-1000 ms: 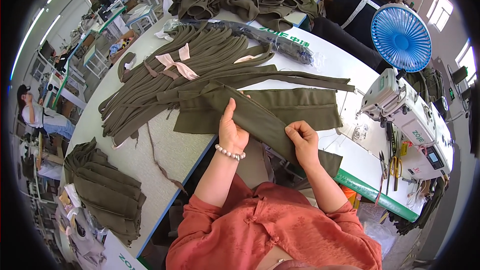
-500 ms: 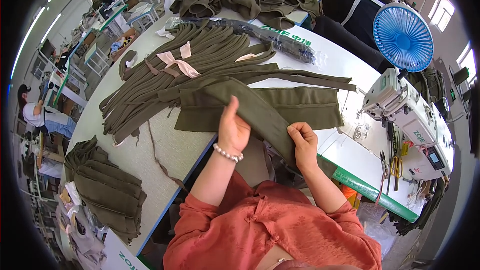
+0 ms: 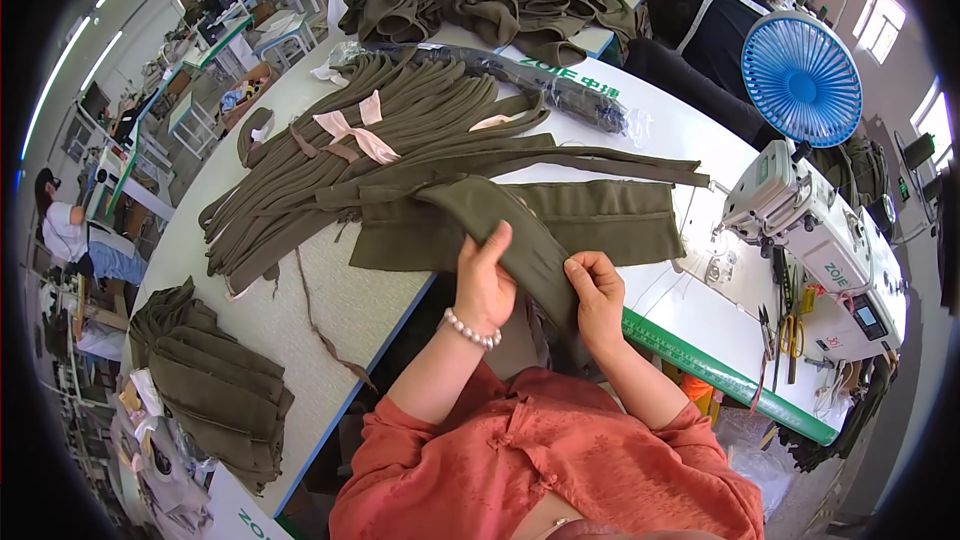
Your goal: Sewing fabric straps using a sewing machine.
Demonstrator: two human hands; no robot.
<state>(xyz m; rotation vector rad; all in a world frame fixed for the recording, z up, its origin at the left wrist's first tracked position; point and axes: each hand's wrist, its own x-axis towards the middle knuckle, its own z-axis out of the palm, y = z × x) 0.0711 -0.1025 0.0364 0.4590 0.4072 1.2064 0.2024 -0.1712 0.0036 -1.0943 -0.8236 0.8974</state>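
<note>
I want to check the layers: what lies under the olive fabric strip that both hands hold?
Under the olive fabric strip lies a flat rectangular olive cloth panel on the white table. The left hand and right hand cover the strip's lower part.

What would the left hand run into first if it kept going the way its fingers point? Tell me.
The left hand grips the olive fabric strip, fingers pointing up and away across the table. Straight on, it would probably first meet the flat olive fabric panel just beyond, then the bundle of long olive strips; depth is unclear.
</note>
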